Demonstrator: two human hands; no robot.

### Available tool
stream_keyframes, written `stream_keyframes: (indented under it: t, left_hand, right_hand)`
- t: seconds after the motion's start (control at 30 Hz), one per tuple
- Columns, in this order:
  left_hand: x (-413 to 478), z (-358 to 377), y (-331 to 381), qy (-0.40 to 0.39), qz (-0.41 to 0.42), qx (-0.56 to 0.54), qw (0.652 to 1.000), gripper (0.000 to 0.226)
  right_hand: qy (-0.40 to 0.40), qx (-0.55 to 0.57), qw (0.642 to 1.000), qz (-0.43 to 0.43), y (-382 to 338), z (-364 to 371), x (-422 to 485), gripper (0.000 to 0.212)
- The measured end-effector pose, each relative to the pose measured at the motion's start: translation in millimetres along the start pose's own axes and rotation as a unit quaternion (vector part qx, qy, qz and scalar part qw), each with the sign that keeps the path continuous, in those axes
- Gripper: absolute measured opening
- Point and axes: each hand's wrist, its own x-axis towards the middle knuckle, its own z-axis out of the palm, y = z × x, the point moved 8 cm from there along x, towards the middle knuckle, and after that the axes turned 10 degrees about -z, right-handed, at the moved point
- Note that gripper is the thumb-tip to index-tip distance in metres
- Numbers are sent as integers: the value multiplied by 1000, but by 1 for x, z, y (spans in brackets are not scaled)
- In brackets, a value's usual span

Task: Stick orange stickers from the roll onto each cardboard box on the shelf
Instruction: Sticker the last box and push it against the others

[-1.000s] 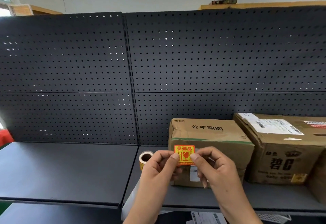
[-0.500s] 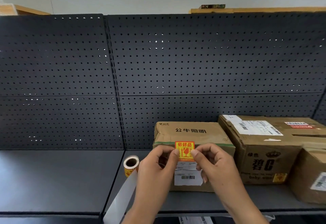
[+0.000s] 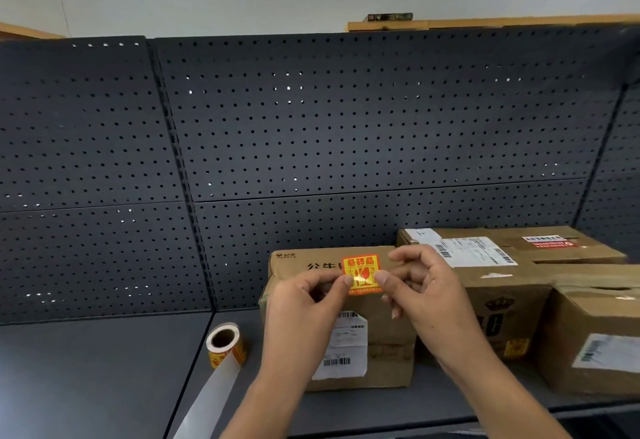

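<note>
An orange sticker (image 3: 361, 272) with red print is held between both hands, over the top front edge of the left cardboard box (image 3: 384, 341). My left hand (image 3: 304, 303) pinches its lower left edge and my right hand (image 3: 420, 286) pinches its right edge. Whether the sticker touches the box I cannot tell. The sticker roll (image 3: 225, 344) stands on the shelf (image 3: 104, 369) left of that box, with a strip of bare backing paper (image 3: 211, 400) trailing off the front edge.
Two more cardboard boxes stand to the right: a big one (image 3: 491, 286) with a small orange sticker low on its front, and a smaller one (image 3: 595, 338) at the far right. A dark pegboard wall (image 3: 311, 134) backs the shelf.
Both hands have carried the sticker upward, from the box's front face to its top front edge. The view has come closer to the shelf and shifted to the right.
</note>
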Motion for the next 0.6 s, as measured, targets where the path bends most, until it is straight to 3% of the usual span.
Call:
stream_keyframes:
  t: [0.27, 0.6]
  left_hand:
    - [20, 37, 12, 3, 20, 50, 999, 27]
    - [32, 60, 8, -7, 37, 145, 989, 8]
  right_hand:
    - [-8, -80, 996, -32, 12, -29, 21, 13]
    - [-28, -179, 983, -21, 33, -36, 34, 11]
